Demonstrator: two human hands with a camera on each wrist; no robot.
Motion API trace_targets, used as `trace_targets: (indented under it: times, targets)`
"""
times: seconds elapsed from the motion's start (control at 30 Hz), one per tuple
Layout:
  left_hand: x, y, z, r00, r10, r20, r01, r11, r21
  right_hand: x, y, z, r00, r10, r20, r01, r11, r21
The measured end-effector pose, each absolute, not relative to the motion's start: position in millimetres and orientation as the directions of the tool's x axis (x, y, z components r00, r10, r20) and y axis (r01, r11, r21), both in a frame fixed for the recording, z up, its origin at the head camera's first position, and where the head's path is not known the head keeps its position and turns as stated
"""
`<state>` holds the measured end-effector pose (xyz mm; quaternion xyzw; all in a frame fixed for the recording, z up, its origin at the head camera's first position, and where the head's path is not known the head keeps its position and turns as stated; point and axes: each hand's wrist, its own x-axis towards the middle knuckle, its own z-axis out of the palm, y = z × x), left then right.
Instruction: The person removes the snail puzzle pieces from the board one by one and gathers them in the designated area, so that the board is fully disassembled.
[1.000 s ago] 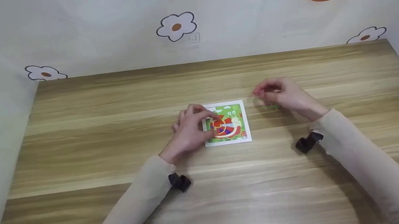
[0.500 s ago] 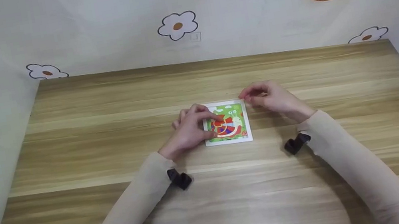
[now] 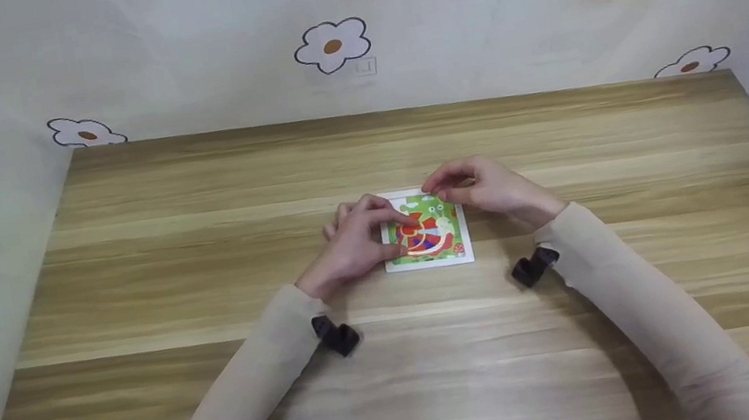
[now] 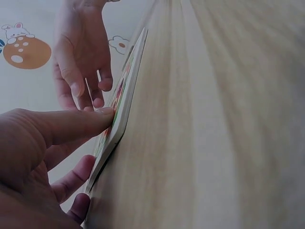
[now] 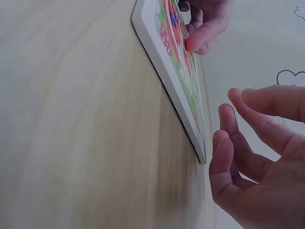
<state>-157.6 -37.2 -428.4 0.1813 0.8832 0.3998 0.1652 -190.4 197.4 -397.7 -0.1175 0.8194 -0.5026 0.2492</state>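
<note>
A small square puzzle (image 3: 436,239) with a white rim lies flat on the wooden table, its bright face showing a red snail on green. From the left, my left hand (image 3: 347,249) rests on it, thumb and index finger on the picture. In the left wrist view the straight left thumb (image 4: 78,125) presses on the face, and other fingertips stay at the edge. My right hand (image 3: 481,186) is over the puzzle's far right corner. Its fingers (image 5: 238,143) are loosely bent, thumb near the index fingertip, and nothing shows between them.
The wood-grain table (image 3: 189,195) extends on all sides of the puzzle. Behind it rises a pale wall (image 3: 203,48) with flower prints, and more wall stands at the left and right. Black wrist mounts (image 3: 338,336) hang from both sleeves.
My right hand has moved left from the table beside the puzzle to over its far right corner. A green patch seen under it earlier no longer shows. My left hand stays in place.
</note>
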Motion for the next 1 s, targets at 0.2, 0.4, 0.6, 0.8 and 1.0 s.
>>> trace_targets:
  times: [0.2, 0.4, 0.6, 0.8, 1.0]
  targets:
    - [-157.8, -37.8, -428.6, -0.877, 0.456, -0.151, 0.187, 0.615, 0.766, -195.2, 185.8, -400.3, -0.832, -0.495, -0.252, -0.013, 0.472, -0.882]
    - [-157.4, -38.2, -429.0, -0.875, 0.460, -0.149, 0.188, 0.608, 0.772, -197.8, 178.9, -403.6, -0.808, -0.537, -0.244, -0.057, 0.483, -0.874]
    - [-157.7, -37.2, -429.7, -0.875, 0.460, -0.150, 0.194, 0.618, 0.762, -198.3, 178.4, -404.7, -0.789, -0.561, -0.250, -0.061, 0.477, -0.877]
    - [-156.8, -37.0, -429.1, -0.874, 0.462, -0.149, 0.193, 0.612, 0.767, -199.1, 177.3, -404.7, -0.766, -0.588, -0.259, -0.091, 0.499, -0.862]
    - [-157.0, -37.6, -428.3, -0.876, 0.463, -0.131, 0.202, 0.600, 0.774, -200.2, 177.5, -405.3, -0.748, -0.621, -0.235, -0.146, 0.498, -0.855]
